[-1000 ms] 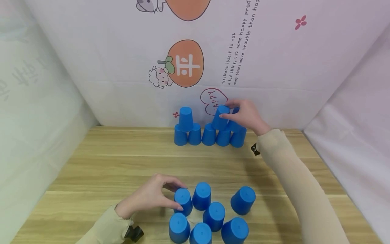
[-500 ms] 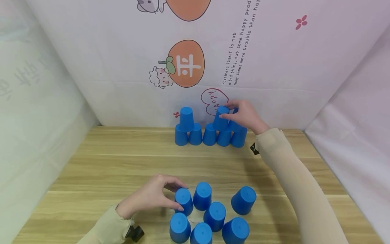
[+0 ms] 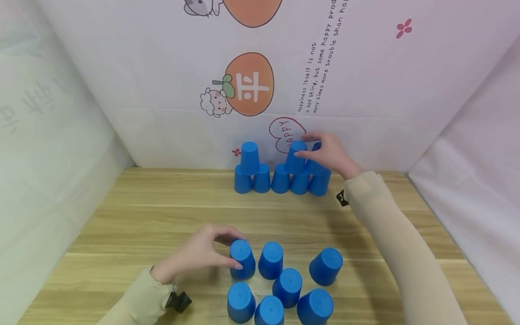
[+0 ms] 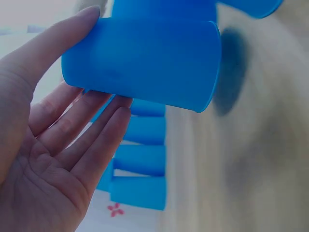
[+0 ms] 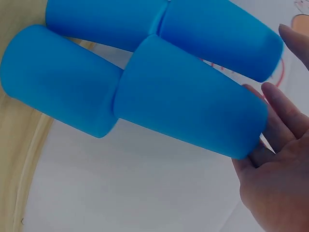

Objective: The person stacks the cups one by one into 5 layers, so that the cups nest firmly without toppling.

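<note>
My left hand (image 3: 199, 253) pinches an upside-down blue cup (image 3: 242, 259) between thumb and fingers. In the left wrist view this cup (image 4: 145, 63) hangs just above the table, its shadow beside the rim. At the back, my right hand (image 3: 331, 153) spreads its thumb and fingers loosely around an upper-row blue cup (image 3: 295, 160). That cup sits across two cups of the bottom row (image 3: 280, 180). In the right wrist view the thumb stands slightly off this cup (image 5: 222, 38). Another upper cup (image 5: 188, 96) stands beside it, partly behind the hand in the head view.
Several upside-down blue cups stand loosely in front, among them a middle one (image 3: 287, 289) and one at the right (image 3: 326, 267). One upper cup (image 3: 249, 159) sits on the stack's left end. The wooden table (image 3: 162, 203) meets a printed white backdrop (image 3: 162, 135) behind the stack.
My left hand has lifted its cup a little and moved it away from the near cups. My right hand has eased slightly off the upper cup, which stays put.
</note>
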{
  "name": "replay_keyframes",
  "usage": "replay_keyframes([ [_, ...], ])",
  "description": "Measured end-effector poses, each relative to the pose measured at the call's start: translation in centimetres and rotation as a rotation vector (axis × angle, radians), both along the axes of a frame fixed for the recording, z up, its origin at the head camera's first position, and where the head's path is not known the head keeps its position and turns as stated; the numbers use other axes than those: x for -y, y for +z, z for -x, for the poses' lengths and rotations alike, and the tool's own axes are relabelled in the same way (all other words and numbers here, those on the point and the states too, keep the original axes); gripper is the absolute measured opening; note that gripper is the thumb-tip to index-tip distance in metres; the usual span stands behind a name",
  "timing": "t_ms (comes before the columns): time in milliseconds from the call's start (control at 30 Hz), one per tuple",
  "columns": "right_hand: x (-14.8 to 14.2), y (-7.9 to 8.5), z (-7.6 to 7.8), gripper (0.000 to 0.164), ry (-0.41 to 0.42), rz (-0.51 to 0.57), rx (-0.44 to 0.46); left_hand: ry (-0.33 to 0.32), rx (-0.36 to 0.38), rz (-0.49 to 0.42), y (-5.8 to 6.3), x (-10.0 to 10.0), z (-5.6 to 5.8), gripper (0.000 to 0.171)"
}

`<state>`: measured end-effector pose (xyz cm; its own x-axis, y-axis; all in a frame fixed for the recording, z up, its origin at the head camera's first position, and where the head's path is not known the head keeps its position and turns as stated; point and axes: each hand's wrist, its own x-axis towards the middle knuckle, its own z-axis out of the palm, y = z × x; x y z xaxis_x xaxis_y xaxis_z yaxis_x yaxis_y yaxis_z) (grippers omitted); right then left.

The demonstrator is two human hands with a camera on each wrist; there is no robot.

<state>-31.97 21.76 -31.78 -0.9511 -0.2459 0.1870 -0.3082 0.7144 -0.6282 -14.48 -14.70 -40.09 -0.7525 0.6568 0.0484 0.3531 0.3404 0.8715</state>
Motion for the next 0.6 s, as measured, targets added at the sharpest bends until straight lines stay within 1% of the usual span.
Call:
replay_keyframes([
  [133, -0.5, 0.3, -0.6, 0.068, 0.005, 0.024, -0.045, 0.02, -0.075, -0.021, 1.1, 0.3, 0.7, 0.051],
  [267, -1.0, 0.9, -1.7, 0.071, 0.001, 0.017, -0.076, 0.053, -0.136, -0.027, 1.9, 0.3, 1.6, 0.051],
  [433, -1.5, 1.6, -3.9, 0.07, 0.024, 0.023, -0.097, 0.101, -0.183, -0.016, 2.6, -0.4, 2.8, 0.054],
  [600, -2.2, 1.5, -6.4, 0.067, 0.045, 0.032, -0.094, 0.127, -0.224, -0.009, 3.1, -1.6, 4.1, 0.055],
])
